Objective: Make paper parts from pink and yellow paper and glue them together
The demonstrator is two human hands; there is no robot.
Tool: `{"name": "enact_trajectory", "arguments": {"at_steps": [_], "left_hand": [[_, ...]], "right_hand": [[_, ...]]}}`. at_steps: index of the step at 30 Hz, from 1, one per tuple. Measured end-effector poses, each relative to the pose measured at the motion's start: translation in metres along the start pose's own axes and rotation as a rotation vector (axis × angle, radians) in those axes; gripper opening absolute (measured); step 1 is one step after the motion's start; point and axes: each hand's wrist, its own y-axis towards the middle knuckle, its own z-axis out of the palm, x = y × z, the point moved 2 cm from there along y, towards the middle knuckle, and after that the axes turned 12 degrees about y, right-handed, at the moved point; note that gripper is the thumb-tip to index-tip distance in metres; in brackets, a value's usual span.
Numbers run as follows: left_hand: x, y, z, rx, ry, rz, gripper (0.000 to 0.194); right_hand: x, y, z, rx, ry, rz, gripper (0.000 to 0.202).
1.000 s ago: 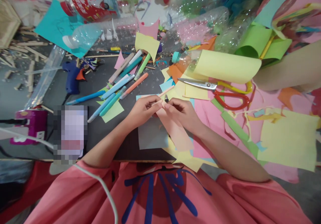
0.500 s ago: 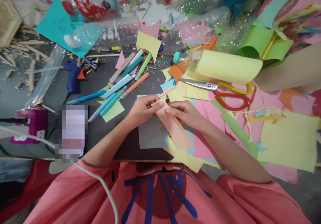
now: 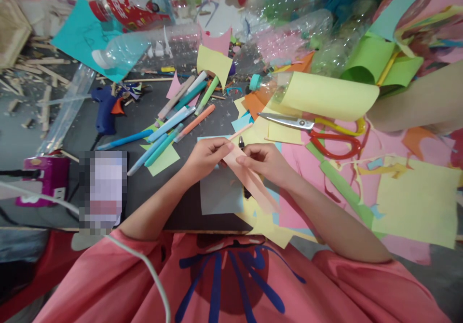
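A pale peach strip of paper (image 3: pixel 255 185) slants down to the right between my two hands. My left hand (image 3: pixel 208 156) pinches its upper end, where a thin peach stick-like piece (image 3: pixel 241 131) pokes out beyond the fingers. Closed on the strip's right edge is my right hand (image 3: pixel 262 161), thumb on top. Under the paper lies a dark pen (image 3: pixel 241 142), its tip showing between the hands. Below them are a grey-blue sheet (image 3: pixel 220 195) and yellow paper scraps (image 3: pixel 269 226). Scissors (image 3: pixel 318 127) with yellow and red handles lie beyond my right hand.
Several markers (image 3: pixel 170 123) lie left of centre, near a blue glue gun (image 3: pixel 104 108) and a phone (image 3: pixel 104 188). Plastic bottles (image 3: pixel 155 48) line the back. A bottle wrapped in yellow paper (image 3: pixel 329 94) stands out at right, beside an arm (image 3: pixel 419 99) reaching in.
The paper strip has turned and narrowed in view, showing more of the pen beneath. My right thumb has shifted slightly along its edge. My left hand stays nearly in place.
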Motion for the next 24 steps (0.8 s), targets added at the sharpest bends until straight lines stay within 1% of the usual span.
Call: {"name": "enact_trajectory", "arguments": {"at_steps": [5, 9, 12, 15, 20, 24], "left_hand": [[0.0012, -0.0005, -0.0001, 0.027, -0.039, -0.079, 0.036], [0.0002, -0.0012, -0.0012, 0.007, -0.098, -0.123, 0.037], [-0.0006, -0.0009, -0.001, 0.019, -0.112, -0.087, 0.04], [-0.0006, 0.0, -0.0006, 0.028, -0.072, -0.045, 0.042], [0.0013, 0.0001, -0.0008, 0.016, -0.026, -0.045, 0.038], [0.003, 0.0001, -0.0008, 0.005, -0.032, -0.043, 0.035]], "right_hand": [[0.0001, 0.0006, -0.0008, -0.011, 0.004, 0.003, 0.043], [0.0002, 0.0003, -0.0005, -0.012, 0.001, 0.017, 0.044], [-0.0004, -0.0001, -0.0003, -0.005, -0.009, 0.023, 0.043], [-0.0012, -0.0001, -0.0003, 0.003, -0.014, 0.02, 0.044], [-0.002, 0.0007, 0.0, 0.007, 0.005, 0.043, 0.054], [-0.002, 0.0012, -0.0005, -0.009, 0.013, 0.049, 0.056]]}}
